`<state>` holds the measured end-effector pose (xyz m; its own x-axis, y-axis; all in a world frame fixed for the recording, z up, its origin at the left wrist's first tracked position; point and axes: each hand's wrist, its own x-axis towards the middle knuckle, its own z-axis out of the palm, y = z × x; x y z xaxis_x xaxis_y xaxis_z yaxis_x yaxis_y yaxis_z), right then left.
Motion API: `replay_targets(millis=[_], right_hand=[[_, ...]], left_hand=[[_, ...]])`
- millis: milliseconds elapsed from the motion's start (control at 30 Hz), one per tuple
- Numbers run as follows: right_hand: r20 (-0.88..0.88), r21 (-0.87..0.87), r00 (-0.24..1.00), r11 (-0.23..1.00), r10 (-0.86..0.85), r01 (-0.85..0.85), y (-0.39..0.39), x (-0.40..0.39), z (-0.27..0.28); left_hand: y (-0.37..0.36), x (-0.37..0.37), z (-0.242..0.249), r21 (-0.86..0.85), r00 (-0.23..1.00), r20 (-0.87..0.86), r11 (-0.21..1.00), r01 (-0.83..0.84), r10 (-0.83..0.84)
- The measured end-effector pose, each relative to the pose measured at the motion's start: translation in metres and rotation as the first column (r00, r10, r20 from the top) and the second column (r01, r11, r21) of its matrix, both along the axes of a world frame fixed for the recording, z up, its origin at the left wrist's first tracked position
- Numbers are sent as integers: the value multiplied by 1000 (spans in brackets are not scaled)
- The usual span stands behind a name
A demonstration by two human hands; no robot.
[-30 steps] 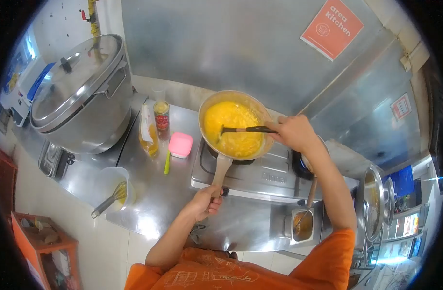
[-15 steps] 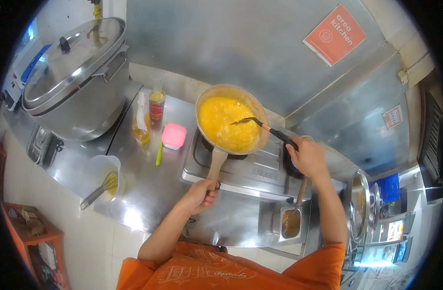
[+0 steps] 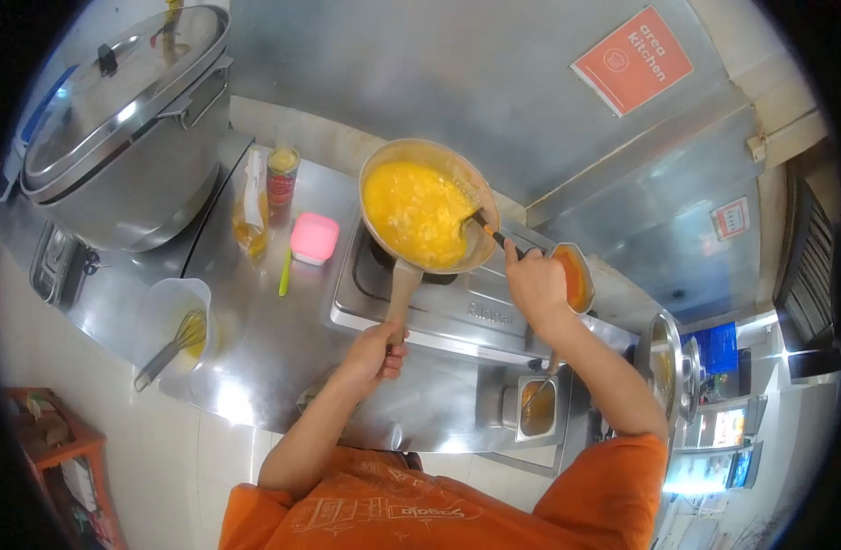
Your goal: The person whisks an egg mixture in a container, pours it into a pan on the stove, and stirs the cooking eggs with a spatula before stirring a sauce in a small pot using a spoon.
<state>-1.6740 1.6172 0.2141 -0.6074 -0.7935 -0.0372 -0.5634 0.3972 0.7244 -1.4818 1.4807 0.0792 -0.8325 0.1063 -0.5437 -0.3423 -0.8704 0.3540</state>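
Note:
My left hand (image 3: 380, 354) is wrapped round the handle of a frying pan (image 3: 403, 285), which sits over the left burner of a steel gas stove (image 3: 480, 316). Loose yellow egg (image 3: 411, 206) with paler curds covers much of the pan's inside. In my right hand (image 3: 536, 280) is a black spatula (image 3: 499, 238), its head dipped in the egg at the pan's right side. Just beyond that hand, a second pan (image 3: 575, 277) with orange contents is partly visible on the stove's right side.
Left of the stove are a pink-lidded box (image 3: 314, 238), a green utensil (image 3: 285, 273), a can (image 3: 282, 176), a bottle (image 3: 250, 215) and a jug (image 3: 177, 307) with a whisk (image 3: 175, 350). A large pot (image 3: 132, 170) stands further left. A steel container (image 3: 537, 406) is in front.
My right hand has moved left and down, and the spatula head now sits at the egg's right edge. The second pan's orange contents have come into view. The whole view has shifted slightly.

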Motion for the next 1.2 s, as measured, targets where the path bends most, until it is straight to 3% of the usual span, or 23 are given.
replay_targets(millis=[133,200,333,400,533,600,800,867,967,1067,1200], right_hand=[[-15,-94,999,995,-29,28,5,-23,-4],[168,-249,973,948,-158,197,4,-23,28],[293,-287,948,935,-120,208,17,13,89],[481,-215,866,938,-140,272,14,47,99],[441,-113,882,965,-166,238,4,88,25],[310,-224,937,945,-163,238,-4,87,-30],[191,-313,977,938,-92,149,-48,44,-56],[241,-329,957,914,-162,238,-56,11,-44],[302,-262,909,892,-287,369,-66,5,38],[305,-193,873,873,-380,448,-65,-16,85],[314,-63,865,900,-392,431,-51,-77,76]], left_hand=[[-2,0,-3,19,999,-6,999,33,-33],[-4,0,-1,13,999,-14,999,36,-36],[-4,0,1,15,999,1,999,51,-51],[-3,0,-1,29,999,-1,998,49,-49],[-3,-1,-2,48,999,-14,998,44,-43],[-2,0,0,44,999,-11,998,49,-49],[-3,0,1,23,998,-8,998,56,-55],[-2,0,0,24,998,-16,998,56,-56],[-3,-2,-3,17,999,-33,999,39,-39],[-2,-1,-5,38,999,-32,998,40,-39],[-1,-1,-6,32,998,-48,998,49,-47]])
